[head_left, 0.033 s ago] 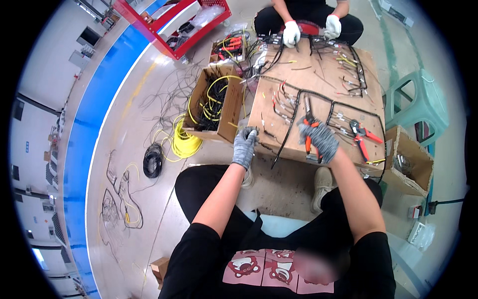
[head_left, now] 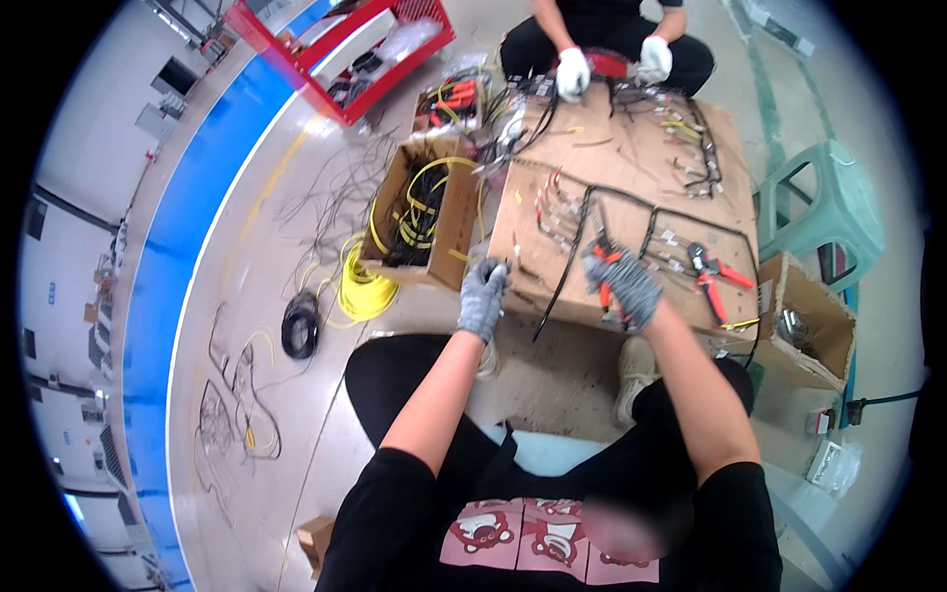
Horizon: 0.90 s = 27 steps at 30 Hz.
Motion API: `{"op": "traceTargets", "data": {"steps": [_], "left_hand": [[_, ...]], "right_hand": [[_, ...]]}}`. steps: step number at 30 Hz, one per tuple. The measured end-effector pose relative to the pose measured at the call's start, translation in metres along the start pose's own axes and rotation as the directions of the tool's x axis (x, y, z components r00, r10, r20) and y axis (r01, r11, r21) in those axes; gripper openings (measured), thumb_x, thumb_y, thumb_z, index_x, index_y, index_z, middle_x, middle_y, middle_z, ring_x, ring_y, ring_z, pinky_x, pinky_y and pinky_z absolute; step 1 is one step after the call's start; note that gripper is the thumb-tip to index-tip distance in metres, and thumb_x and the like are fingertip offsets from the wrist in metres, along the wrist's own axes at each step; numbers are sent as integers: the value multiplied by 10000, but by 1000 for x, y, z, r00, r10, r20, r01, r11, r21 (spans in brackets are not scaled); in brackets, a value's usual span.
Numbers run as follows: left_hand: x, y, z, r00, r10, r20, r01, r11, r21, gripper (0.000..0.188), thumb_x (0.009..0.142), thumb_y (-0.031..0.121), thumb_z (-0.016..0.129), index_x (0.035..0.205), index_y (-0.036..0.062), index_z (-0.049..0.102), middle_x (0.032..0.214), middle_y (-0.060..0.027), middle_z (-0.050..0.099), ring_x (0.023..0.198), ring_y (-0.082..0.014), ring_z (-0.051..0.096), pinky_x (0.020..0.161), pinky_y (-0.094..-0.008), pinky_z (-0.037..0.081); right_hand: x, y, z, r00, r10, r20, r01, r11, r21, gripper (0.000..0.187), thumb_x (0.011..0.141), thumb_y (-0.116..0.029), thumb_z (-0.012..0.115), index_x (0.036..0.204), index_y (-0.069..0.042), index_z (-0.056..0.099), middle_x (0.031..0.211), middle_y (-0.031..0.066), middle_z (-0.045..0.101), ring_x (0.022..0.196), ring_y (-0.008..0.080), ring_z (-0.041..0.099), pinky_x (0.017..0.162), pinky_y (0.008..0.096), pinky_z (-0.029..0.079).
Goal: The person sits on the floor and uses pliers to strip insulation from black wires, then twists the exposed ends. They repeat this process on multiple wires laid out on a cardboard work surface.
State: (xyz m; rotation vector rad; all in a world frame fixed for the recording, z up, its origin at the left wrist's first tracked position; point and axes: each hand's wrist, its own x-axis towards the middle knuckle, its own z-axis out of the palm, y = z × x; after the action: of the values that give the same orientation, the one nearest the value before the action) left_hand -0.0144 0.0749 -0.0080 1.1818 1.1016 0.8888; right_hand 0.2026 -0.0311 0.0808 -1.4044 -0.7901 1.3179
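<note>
My right hand (head_left: 629,286), in a grey glove, is wrapped round an orange-handled hand tool (head_left: 604,259) that looks like pliers. Its metal jaws point away from me over the wooden board (head_left: 552,266). At the board's near left edge my left hand (head_left: 483,298), also gloved in grey, has its fingers drawn together; whatever is between them is too small to name. A black wire harness (head_left: 623,187) with red-tipped and white-labelled branches lies across the board. Right of my right hand rests a red-handled crimping tool (head_left: 707,281).
A cardboard box (head_left: 452,217) of black and yellow cable stands left of the board, beside a yellow coil (head_left: 363,286) and a black coil (head_left: 300,324). To the right are a green stool (head_left: 838,197) and another box (head_left: 829,331). A co-worker's white-gloved hand (head_left: 572,75) works opposite.
The view has shifted slightly. My right hand and its tool appear a little further left; the co-worker's hands have moved slightly. Both my hands keep their grips.
</note>
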Motion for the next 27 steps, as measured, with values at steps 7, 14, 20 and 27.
{"op": "traceTargets", "data": {"steps": [7,14,20,27], "left_hand": [[-28,30,36,957,234,170,-276,913,300,100,832,35,609,930,17,599,793,-47,612,705,-109,559,671,-259,481],[-28,32,42,898,391,202,-435,726,532,93,832,77,618,874,8,573,752,-104,609,636,-164,571,615,-303,477],[0,5,4,947,291,134,-319,816,482,26,850,16,559,875,9,563,732,-37,586,621,-102,547,582,-257,479],[13,-28,-18,931,331,-157,-288,926,242,283,838,-22,532,1120,1,518,1037,-92,565,896,-190,546,825,-304,449]], "right_hand": [[26,22,43,947,-323,4,258,750,-609,284,756,-103,620,1006,-42,500,769,148,584,672,267,562,644,364,470],[30,7,45,898,-434,74,323,536,-780,280,745,-71,620,992,-14,500,834,211,586,772,368,584,675,416,464],[29,-20,11,911,-387,-141,227,758,-612,269,743,-118,640,972,-31,530,838,194,607,765,356,594,651,391,478],[-19,-9,9,949,120,292,222,405,-887,213,738,-123,612,910,-16,544,799,193,619,752,354,607,659,406,477]]}}
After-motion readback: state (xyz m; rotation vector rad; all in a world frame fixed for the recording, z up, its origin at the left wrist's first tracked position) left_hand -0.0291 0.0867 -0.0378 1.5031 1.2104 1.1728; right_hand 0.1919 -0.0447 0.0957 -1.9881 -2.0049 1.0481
